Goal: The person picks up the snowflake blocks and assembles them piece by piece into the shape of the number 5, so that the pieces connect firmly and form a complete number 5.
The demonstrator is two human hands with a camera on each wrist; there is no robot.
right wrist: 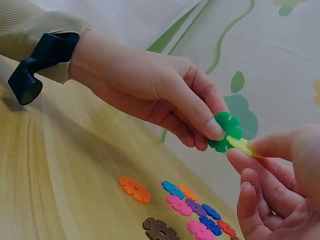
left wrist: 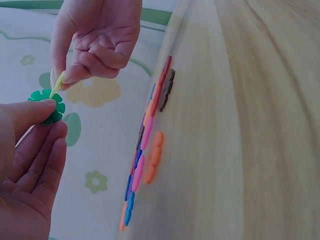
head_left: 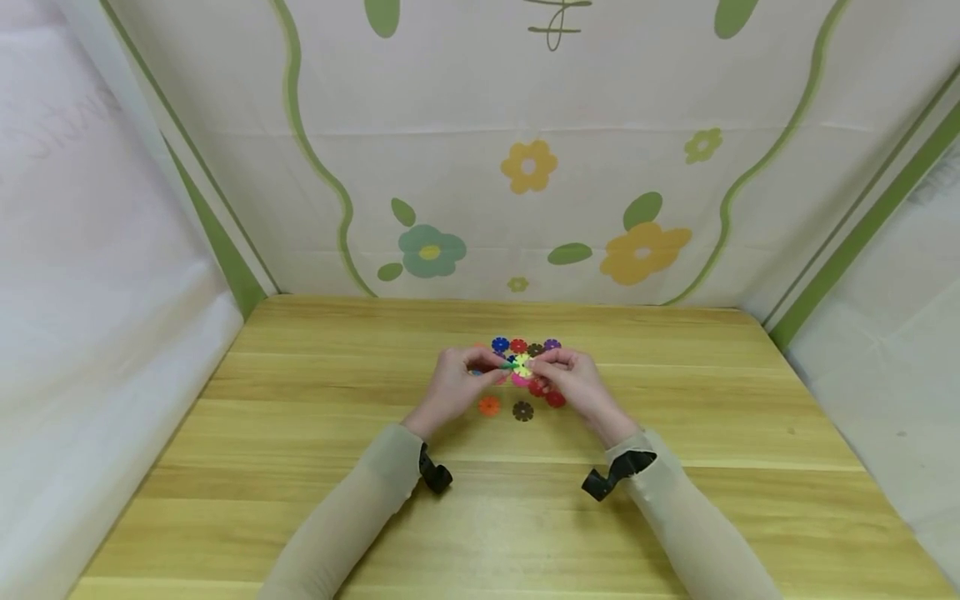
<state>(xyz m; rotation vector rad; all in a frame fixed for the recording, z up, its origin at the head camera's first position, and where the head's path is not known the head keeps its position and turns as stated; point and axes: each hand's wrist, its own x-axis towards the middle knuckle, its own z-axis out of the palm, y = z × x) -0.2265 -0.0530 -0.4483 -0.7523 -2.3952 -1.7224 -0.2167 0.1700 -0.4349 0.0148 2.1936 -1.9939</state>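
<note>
My left hand (head_left: 450,385) pinches a green notched plastic disc (right wrist: 230,125) between thumb and fingers. Held between the thumb and forefinger of my right hand (head_left: 577,385) is a yellow notched disc (right wrist: 241,145). In both wrist views the yellow disc meets the rim of the green one at an angle, roughly crosswise. How deep one sits in the other's slot I cannot tell. Both hands are raised above the wooden table (head_left: 517,517), over a group of similar flower-shaped discs, partly hidden by the hands in the head view.
Several loose discs lie flat below: an orange disc (head_left: 490,406) and a brown disc (head_left: 522,411) nearest me, a blue disc (head_left: 500,343) and a purple disc (head_left: 552,343) at the back. Behind the table hangs a flower-printed cloth (head_left: 465,158). Each wrist wears a black camera strap.
</note>
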